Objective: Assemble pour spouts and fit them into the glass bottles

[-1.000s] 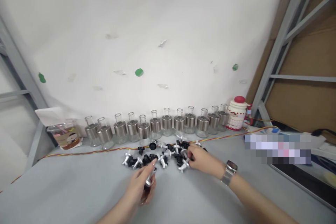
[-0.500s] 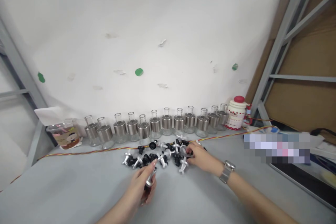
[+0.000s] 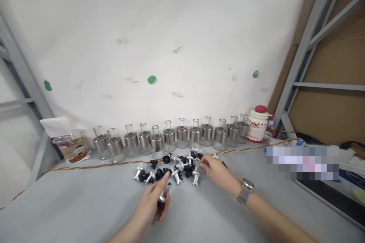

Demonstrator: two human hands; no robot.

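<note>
My left hand [image 3: 155, 199] is wrapped round a silver-and-black bottle pourer [image 3: 163, 197], held low in front of the pile. Its silver end shows between thumb and fingers; the black lower part is mostly covered. At the right side of the pile, my right hand [image 3: 215, 171] has its fingertips pinched on the pale disc of another bottle pourer [image 3: 196, 162]. Several loose pourers [image 3: 176, 175] lie jumbled between the hands and the bottles, some silver end up, some on their sides. A single silver pourer end [image 3: 195, 177] points toward me below the right fingertips.
Glass bottles [image 3: 169, 135] with steel sleeves stand in a row along the wall. A red-and-yellow twisted wire [image 3: 108, 165] runs before them. A plastic cup [image 3: 72, 150] stands left, a white jar [image 3: 256, 126] right. Dark flat equipment [image 3: 330, 201] lies at the right edge.
My right hand has shifted slightly left, its fingers closing more at the pile. Pourers near it have been pushed a little left. My left hand keeps its hold on the pourer.
</note>
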